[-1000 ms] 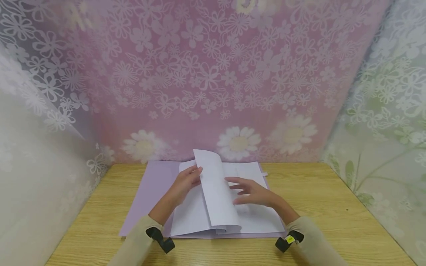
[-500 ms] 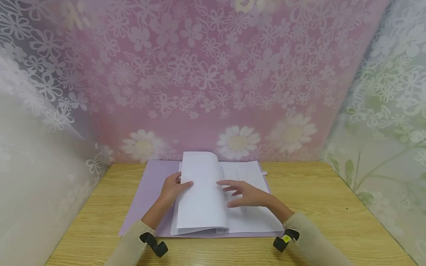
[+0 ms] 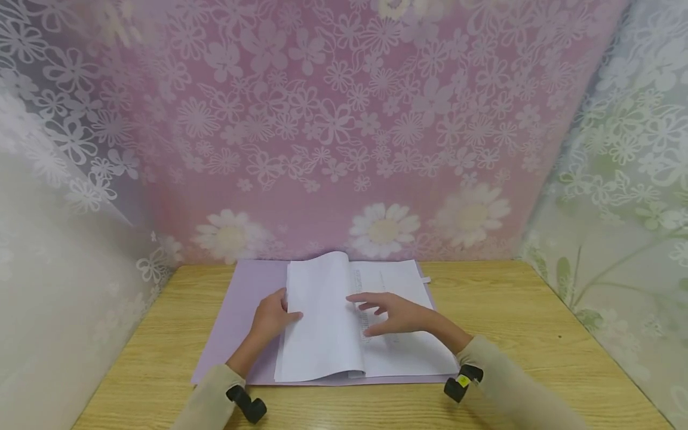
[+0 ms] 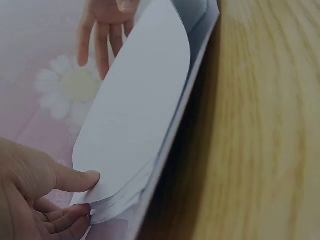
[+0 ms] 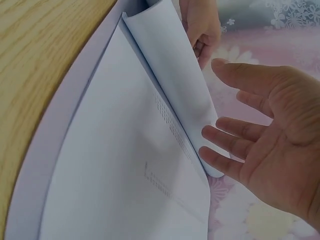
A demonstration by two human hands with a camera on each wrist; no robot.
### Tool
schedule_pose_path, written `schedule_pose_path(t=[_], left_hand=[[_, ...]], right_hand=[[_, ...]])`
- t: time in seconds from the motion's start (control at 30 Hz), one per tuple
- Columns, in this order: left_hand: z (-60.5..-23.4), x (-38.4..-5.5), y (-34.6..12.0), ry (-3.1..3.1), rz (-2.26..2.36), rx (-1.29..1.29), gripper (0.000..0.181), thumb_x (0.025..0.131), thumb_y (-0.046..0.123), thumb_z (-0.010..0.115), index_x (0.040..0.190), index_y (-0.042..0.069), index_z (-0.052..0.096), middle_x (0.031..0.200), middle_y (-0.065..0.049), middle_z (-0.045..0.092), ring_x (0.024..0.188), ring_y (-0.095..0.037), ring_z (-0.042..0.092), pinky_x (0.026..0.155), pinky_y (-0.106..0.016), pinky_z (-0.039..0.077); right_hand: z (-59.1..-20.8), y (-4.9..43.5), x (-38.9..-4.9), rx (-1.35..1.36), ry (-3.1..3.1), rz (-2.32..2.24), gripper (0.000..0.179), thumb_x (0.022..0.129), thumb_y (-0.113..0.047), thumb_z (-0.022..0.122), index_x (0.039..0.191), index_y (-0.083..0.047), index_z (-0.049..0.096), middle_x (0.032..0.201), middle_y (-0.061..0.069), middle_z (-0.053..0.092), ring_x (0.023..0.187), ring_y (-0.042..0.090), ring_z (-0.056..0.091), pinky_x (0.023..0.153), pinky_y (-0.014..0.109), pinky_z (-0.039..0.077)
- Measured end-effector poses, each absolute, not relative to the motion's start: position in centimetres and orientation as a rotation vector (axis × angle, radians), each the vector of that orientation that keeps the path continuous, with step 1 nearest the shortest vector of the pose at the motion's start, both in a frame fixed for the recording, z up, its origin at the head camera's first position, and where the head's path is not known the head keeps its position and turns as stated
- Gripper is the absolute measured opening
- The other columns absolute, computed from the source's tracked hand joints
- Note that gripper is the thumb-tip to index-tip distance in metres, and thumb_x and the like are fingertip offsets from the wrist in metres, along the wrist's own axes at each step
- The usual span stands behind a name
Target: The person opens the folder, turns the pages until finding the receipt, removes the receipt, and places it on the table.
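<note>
A lilac folder lies open on the wooden table with white sheets inside. The turned-over white page curves up along its right side and lies over the left pile. At that page's left edge my left hand pinches the paper; the left wrist view shows the thumb on top and the other fingers by the layered edges beneath. My right hand hovers with spread fingers by the curved fold, holding nothing. Below it lies the right-hand page, with printed lines of text near its inner side.
The wooden table extends on both sides of the folder and in front of it. Behind stands a pink floral backdrop, close to the folder's far edge. A small white tab sticks out at the folder's right.
The turned page has swung left and come down onto the left pile, uncovering printed text on the right. My left hand moved left and nearer with it; my right hand shifted slightly left.
</note>
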State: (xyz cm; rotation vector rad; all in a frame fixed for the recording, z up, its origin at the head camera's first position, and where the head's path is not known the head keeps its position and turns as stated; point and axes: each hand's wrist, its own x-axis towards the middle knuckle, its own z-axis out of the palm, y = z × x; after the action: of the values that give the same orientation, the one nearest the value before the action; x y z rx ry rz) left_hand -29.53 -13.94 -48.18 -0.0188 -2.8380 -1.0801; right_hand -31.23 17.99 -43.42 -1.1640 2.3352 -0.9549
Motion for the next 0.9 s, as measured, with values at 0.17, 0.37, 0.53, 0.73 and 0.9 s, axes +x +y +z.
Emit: schedule_pose_path(t=[0.17, 0.37, 0.53, 0.73, 0.9], left_hand=[[-48.5, -29.4, -13.8, -2.875, -0.924, -0.086, 0.038, 0.081, 0.018, 0.086, 0.099, -0.008, 0.066, 0.087, -0.014, 0.058, 0.074, -0.023, 0.055, 0.063, -0.036, 0.049], [-48.8, -29.4, -13.7, -2.880, -0.900, -0.174, 0.062, 0.084, 0.016, 0.084, 0.136, -0.008, 0.059, 0.130, -0.026, 0.058, 0.120, -0.041, 0.059, 0.100, -0.053, 0.052], [-49.0, -29.5, -14.0, -2.882, -0.959, -0.350, 0.055, 0.088, 0.009, 0.078, 0.138, -0.005, 0.059, 0.147, -0.024, 0.055, 0.138, -0.044, 0.050, 0.113, -0.056, 0.043], [-49.3, -29.6, -14.4, -2.941, -0.954, -0.434, 0.049, 0.094, 0.010, 0.071, 0.140, -0.003, 0.059, 0.150, -0.020, 0.053, 0.143, -0.042, 0.046, 0.117, -0.056, 0.038], [-48.9, -29.8, -14.7, -3.049, -0.937, -0.430, 0.064, 0.090, 0.024, 0.078, 0.145, 0.001, 0.055, 0.155, -0.017, 0.048, 0.147, -0.041, 0.040, 0.120, -0.056, 0.035]], right_hand=[[-42.7, 18.6, -31.7, -1.117, 2.483, -0.890, 0.070, 0.095, -0.030, 0.074, 0.155, -0.013, 0.043, 0.158, 0.008, 0.047, 0.137, 0.033, 0.055, 0.107, 0.055, 0.050], [-41.8, 20.2, -33.0, -1.049, 2.657, -0.878, 0.063, 0.096, -0.028, 0.072, 0.152, -0.010, 0.048, 0.154, 0.014, 0.052, 0.134, 0.039, 0.056, 0.106, 0.060, 0.048], [-41.7, 22.0, -35.0, -0.970, 2.765, -0.901, 0.061, 0.096, -0.024, 0.072, 0.150, -0.006, 0.049, 0.151, 0.019, 0.053, 0.134, 0.042, 0.055, 0.105, 0.060, 0.049], [-41.7, 24.4, -37.1, -0.938, 2.809, -0.967, 0.063, 0.096, -0.023, 0.072, 0.149, -0.001, 0.048, 0.151, 0.023, 0.051, 0.135, 0.047, 0.052, 0.105, 0.063, 0.047], [-42.1, 26.1, -38.8, -0.866, 2.827, -0.985, 0.066, 0.095, -0.021, 0.072, 0.151, 0.001, 0.045, 0.154, 0.025, 0.047, 0.138, 0.049, 0.048, 0.109, 0.065, 0.043]])
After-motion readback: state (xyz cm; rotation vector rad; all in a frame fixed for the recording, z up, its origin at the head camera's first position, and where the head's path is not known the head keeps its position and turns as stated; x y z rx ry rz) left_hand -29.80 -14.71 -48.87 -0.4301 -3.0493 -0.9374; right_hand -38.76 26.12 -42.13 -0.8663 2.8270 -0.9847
